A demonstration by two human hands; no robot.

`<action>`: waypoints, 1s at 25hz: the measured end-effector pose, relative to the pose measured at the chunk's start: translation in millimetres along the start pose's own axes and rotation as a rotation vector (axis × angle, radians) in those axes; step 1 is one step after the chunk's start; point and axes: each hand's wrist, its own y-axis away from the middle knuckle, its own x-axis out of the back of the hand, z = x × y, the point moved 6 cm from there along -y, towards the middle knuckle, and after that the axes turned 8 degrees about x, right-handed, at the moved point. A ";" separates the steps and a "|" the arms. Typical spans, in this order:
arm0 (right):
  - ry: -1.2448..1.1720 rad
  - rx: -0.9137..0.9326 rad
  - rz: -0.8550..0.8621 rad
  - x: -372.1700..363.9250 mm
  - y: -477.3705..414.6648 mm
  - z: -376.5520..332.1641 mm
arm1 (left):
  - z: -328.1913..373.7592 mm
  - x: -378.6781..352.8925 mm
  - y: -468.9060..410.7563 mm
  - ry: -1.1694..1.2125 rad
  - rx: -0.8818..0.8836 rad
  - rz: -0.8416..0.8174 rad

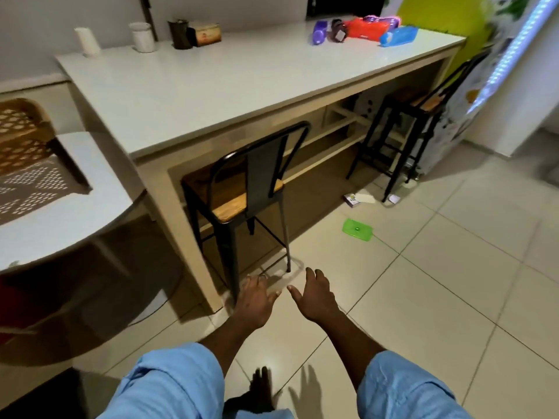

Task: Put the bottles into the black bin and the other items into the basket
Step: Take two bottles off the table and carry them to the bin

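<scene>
Blue sleeves (169, 385) reach out over a glossy tiled floor (453, 297). Beyond them runs a long, smooth white desk (211, 95), and a tan perforated plastic basket (27, 152) sits far left. Left grip (255, 300) and right grip (314, 297) hover palm-down, fingers loosely spread, holding nothing. At the desk's far right end a purple bottle (320, 32) and a dark bottle (338, 31) lie on their sides, the purple one's long axis pointing roughly toward the near edge.

Legible text: none recorded.
Brown box (208, 33), at the back of the desk (211, 95): a red emblem is borne on its front, too blurred to be read.
Dark bottle (338, 33), laid on the desk: a pale label is seen, lettering not resolved.
Small carton (351, 201), on the floor (453, 267): coloured print is shown, unreadable.
</scene>
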 end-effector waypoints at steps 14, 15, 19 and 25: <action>-0.017 -0.401 0.183 143.6 -125.5 151.4 | 229.3 -19.4 -196.1 -0.096 -0.424 -0.128; -0.023 -0.417 0.187 150.2 -134.2 162.8 | 240.8 -25.4 -207.5 -0.101 -0.420 -0.147; -0.046 -0.446 0.174 171.0 -170.5 214.1 | 286.3 -50.9 -248.6 -0.124 -0.429 -0.183; -0.046 -0.385 0.126 223.4 -243.6 314.5 | 386.3 -98.0 -314.1 -0.149 -0.346 -0.202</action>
